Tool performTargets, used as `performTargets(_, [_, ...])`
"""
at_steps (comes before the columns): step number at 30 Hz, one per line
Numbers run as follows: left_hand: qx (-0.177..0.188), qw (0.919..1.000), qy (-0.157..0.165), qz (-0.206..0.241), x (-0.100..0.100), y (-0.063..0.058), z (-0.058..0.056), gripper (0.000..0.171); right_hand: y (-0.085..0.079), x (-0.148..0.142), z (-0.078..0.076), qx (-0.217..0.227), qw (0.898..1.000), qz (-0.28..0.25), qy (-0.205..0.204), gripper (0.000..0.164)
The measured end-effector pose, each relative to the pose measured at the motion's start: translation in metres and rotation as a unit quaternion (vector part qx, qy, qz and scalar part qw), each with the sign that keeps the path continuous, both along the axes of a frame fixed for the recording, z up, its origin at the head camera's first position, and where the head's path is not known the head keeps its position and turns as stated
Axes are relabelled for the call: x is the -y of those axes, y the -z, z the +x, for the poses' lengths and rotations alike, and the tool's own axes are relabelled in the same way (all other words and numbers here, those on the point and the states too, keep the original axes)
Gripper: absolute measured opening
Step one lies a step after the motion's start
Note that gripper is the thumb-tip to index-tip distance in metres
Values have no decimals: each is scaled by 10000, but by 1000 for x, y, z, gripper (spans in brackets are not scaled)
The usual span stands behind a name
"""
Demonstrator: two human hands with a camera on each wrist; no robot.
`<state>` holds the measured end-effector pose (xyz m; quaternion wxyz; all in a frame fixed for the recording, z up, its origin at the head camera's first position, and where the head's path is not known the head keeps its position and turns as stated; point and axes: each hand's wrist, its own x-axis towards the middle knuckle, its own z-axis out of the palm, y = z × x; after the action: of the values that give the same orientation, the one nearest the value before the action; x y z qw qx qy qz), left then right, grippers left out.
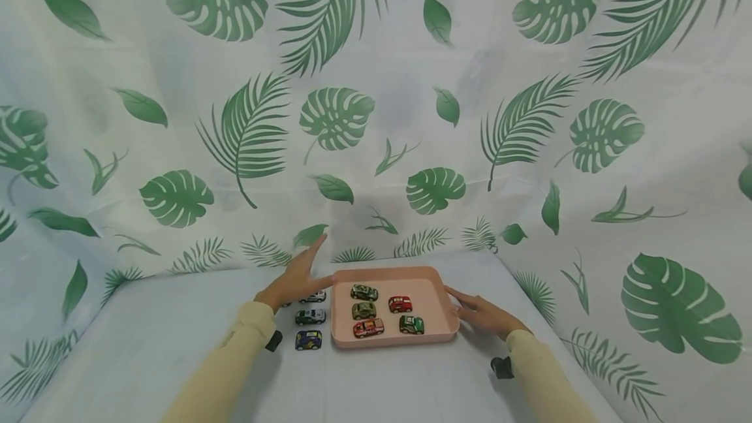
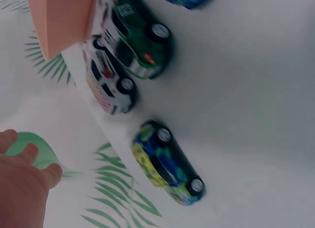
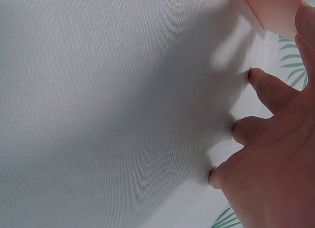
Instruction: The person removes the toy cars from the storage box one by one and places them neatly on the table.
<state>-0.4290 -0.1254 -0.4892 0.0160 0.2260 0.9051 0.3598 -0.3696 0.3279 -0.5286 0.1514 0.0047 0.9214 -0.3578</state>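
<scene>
A pink tray (image 1: pixel 395 339) stands on the white tabletop between both hands. Inside it lie several toy cars, among them a red car (image 1: pixel 400 304) and a camouflage-green car (image 1: pixel 364 310). My left hand (image 1: pixel 294 284) is over the tray's left side, fingers spread, thumb tip at the rim. Beneath and beside that hand are a green-and-white car (image 2: pixel 140 43), a white car (image 2: pixel 106 82) and a blue-and-yellow car (image 2: pixel 167 161). My right hand (image 1: pixel 486 316) is at the tray's right wall, thumb and forefinger against it. Its other fingertips (image 3: pixel 251 129) rest on the tabletop.
A dark blue car (image 1: pixel 308 340) sits left of the tray's near corner. Behind the table hangs a white curtain (image 1: pixel 388 149) printed with green leaves, which also runs down the right side. Each wrist wears a small black device (image 1: pixel 502 367).
</scene>
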Motion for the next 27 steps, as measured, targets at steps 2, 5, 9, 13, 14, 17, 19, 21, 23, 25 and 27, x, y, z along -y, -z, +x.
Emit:
performTargets(2, [-2,10000,73,45,-8,-3,1,106,0,0,1,-13,10000,4,-33,75])
performTargets(5, [-120,9997,197,73,-19,-7,0,104,1,0,2,-22,10000,-17,-10,72])
performTargets(9, [-259,9988,366,203,-33,-9,-1,102,0,1,3,-43,10000,-19,13,71])
performTargets(13, [-162,9979,473,402,-45,-7,-1,102,2,2,5,-31,9999,-114,17,69])
performTargets(14, [-121,9975,517,456,-48,-7,-1,103,2,2,5,-33,9999,-129,2,68])
performTargets(17, [-44,9964,636,564,-55,-5,-1,103,3,2,6,-49,9999,-141,-9,66])
performTargets(19, [-18,9956,711,615,-59,-4,-1,103,4,2,6,-49,9999,-102,-6,65])
performTargets(21, [0,9948,779,654,-63,-4,-2,103,4,1,5,-60,10000,-36,-19,65])
performTargets(23, [3,9942,830,690,-68,-4,-2,103,3,0,3,-45,10000,40,-3,65])
performTargets(25, [48,9932,892,751,-72,-2,-4,105,4,-1,1,-40,9999,97,5,65])
performTargets(27, [78,9926,921,783,-76,0,-6,107,3,-2,0,-17,9999,106,38,67])
